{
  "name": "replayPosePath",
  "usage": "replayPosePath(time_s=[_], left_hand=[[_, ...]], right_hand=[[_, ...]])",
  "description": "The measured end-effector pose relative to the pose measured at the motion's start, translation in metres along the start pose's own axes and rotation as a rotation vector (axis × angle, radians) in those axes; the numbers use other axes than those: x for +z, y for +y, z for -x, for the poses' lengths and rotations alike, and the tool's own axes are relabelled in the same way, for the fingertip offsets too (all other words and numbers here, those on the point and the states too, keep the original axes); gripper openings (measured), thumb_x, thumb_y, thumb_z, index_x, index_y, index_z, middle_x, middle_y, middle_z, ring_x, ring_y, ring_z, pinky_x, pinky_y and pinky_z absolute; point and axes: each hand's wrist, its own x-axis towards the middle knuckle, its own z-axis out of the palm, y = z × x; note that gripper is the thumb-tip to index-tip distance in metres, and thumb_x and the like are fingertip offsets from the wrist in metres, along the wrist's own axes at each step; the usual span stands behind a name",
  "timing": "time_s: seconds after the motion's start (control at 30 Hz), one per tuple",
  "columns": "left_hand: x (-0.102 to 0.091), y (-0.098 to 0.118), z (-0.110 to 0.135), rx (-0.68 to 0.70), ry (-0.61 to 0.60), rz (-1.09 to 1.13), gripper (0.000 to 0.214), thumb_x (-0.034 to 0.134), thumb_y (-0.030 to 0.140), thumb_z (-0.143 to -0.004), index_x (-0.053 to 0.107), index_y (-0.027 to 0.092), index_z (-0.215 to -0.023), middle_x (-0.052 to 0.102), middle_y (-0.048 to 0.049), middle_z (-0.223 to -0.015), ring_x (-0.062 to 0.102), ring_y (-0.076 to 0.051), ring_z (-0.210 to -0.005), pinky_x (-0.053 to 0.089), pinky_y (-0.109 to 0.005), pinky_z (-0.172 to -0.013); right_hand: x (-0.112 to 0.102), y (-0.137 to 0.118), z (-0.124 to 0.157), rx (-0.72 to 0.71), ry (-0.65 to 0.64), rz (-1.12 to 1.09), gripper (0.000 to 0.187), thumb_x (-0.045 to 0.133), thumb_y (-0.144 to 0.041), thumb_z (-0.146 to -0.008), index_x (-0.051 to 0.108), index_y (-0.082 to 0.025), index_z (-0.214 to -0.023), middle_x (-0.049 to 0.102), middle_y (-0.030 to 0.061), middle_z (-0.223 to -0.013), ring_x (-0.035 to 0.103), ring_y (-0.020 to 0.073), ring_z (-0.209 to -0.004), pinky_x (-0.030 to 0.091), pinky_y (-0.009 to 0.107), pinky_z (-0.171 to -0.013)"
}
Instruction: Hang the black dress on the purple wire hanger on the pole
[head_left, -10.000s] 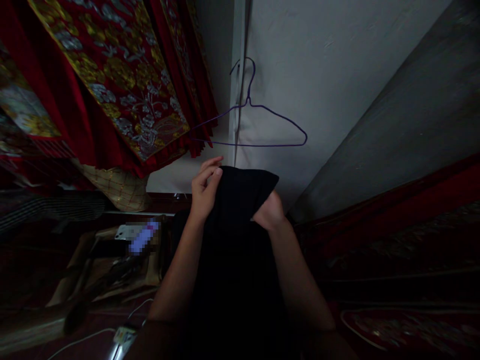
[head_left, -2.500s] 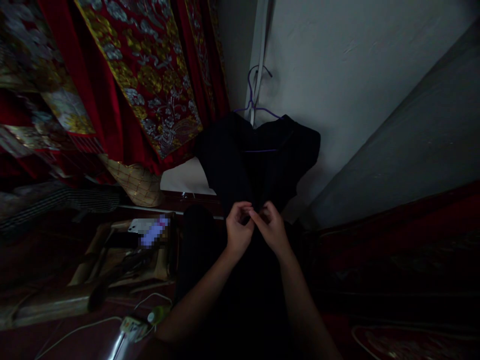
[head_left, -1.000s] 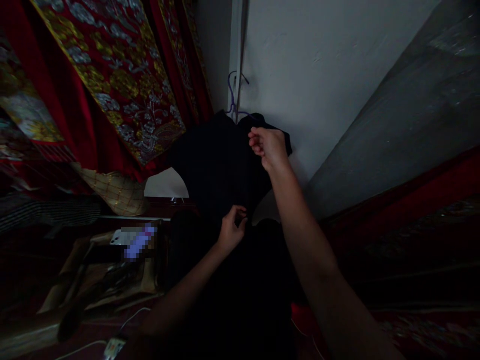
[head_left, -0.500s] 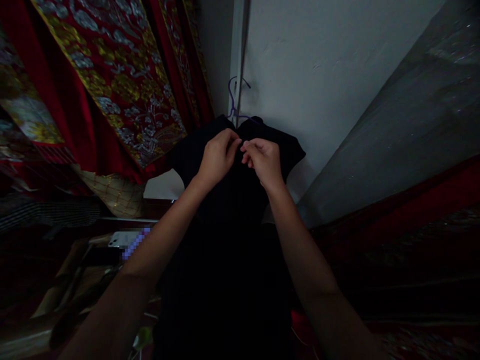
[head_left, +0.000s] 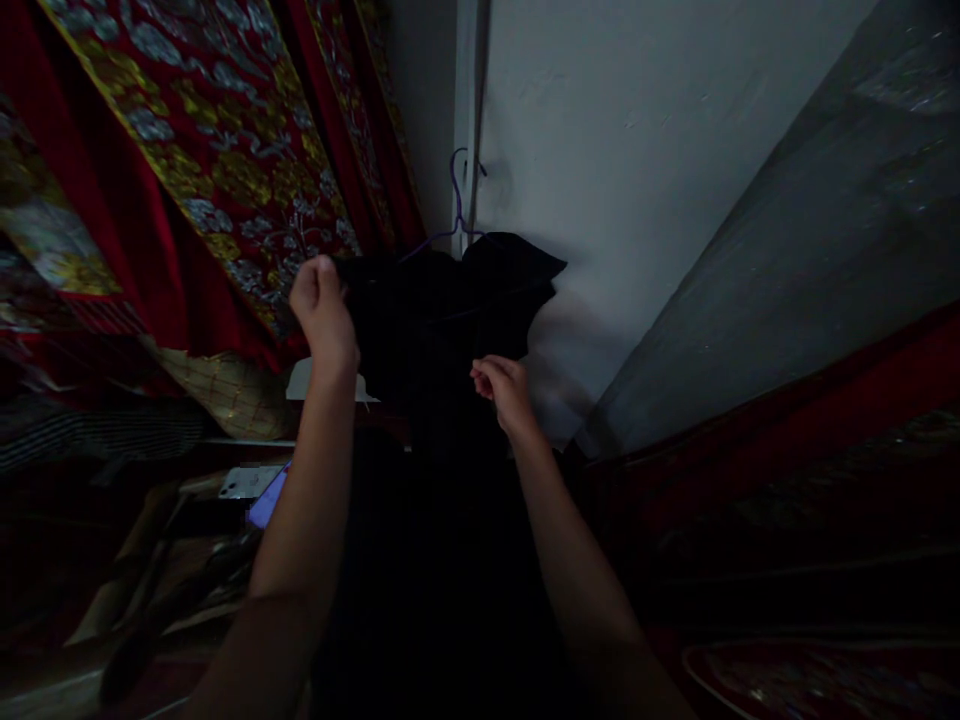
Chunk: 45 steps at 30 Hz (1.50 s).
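A black garment [head_left: 442, 330] hangs on a purple wire hanger [head_left: 455, 195] hooked high on the white wall [head_left: 600, 150]. My left hand [head_left: 322, 305] is closed around the garment's left shoulder or sleeve, up by the red curtain. My right hand [head_left: 504, 385] is lower, pinching the dark cloth near the garment's front. The rest of the black cloth falls down between my forearms into shadow.
Red curtains [head_left: 225, 150] with gold and silver embroidery hang at the left. Below them sits a low surface with a phone [head_left: 251, 485] and dim clutter. A grey slanted panel [head_left: 787, 250] and a dark red patterned edge [head_left: 787, 450] fill the right.
Half a second ago both hands pinched the cloth together near the collar. My left hand has since moved out left to the shoulder, and my right hand has dropped lower on the front.
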Motion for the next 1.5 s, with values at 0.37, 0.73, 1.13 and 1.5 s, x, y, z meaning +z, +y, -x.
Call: replayPosePath(time_s=[0.37, 0.73, 1.13, 1.5], left_hand=[[-0.021, -0.044, 0.125, -1.040, 0.285, 0.542, 0.023, 0.048, 0.014, -0.093, 0.067, 0.014, -0.080, 0.069, -0.0046, -0.072, 0.067, -0.017, -0.072, 0.054, -0.030, -0.076], [0.016, -0.011, 0.147, -0.611, 0.007, 0.493, 0.011, 0.075, 0.027, -0.082, 0.072, 0.017, -0.081, 0.070, -0.0010, -0.083, 0.065, -0.013, -0.079, 0.049, -0.022, -0.079], [0.014, -0.009, 0.159, -0.307, -0.412, 0.010, 0.016, 0.069, 0.028, -0.089, 0.072, 0.022, -0.103, 0.068, -0.0063, -0.112, 0.060, -0.020, -0.113, 0.042, -0.026, -0.102], [-0.065, -0.035, 0.125, -0.572, -0.928, -0.363, 0.025, 0.073, 0.036, -0.084, 0.073, 0.018, -0.067, 0.068, -0.0011, -0.068, 0.056, -0.017, -0.063, 0.042, -0.024, -0.059]], right_hand=[[0.012, -0.006, 0.051, 0.062, 0.111, -0.195, 0.024, 0.067, -0.040, -0.070, 0.059, -0.019, -0.061, 0.050, -0.0041, -0.047, 0.040, 0.0071, -0.041, 0.024, 0.020, -0.040], [-0.012, 0.022, 0.050, -0.064, 0.018, 0.201, 0.028, 0.073, -0.042, -0.071, 0.068, -0.020, -0.086, 0.071, 0.0042, -0.088, 0.065, 0.0198, -0.085, 0.050, 0.032, -0.080], [-0.006, -0.018, 0.055, -0.081, -0.275, 0.206, 0.014, 0.055, -0.031, -0.076, 0.063, -0.021, -0.069, 0.061, -0.0016, -0.067, 0.056, 0.0169, -0.069, 0.047, 0.028, -0.066], [-0.052, -0.082, -0.032, -0.103, -0.208, 0.237, 0.011, 0.065, -0.018, -0.066, 0.061, -0.018, -0.056, 0.052, -0.0036, -0.056, 0.047, 0.0119, -0.057, 0.038, 0.024, -0.058]])
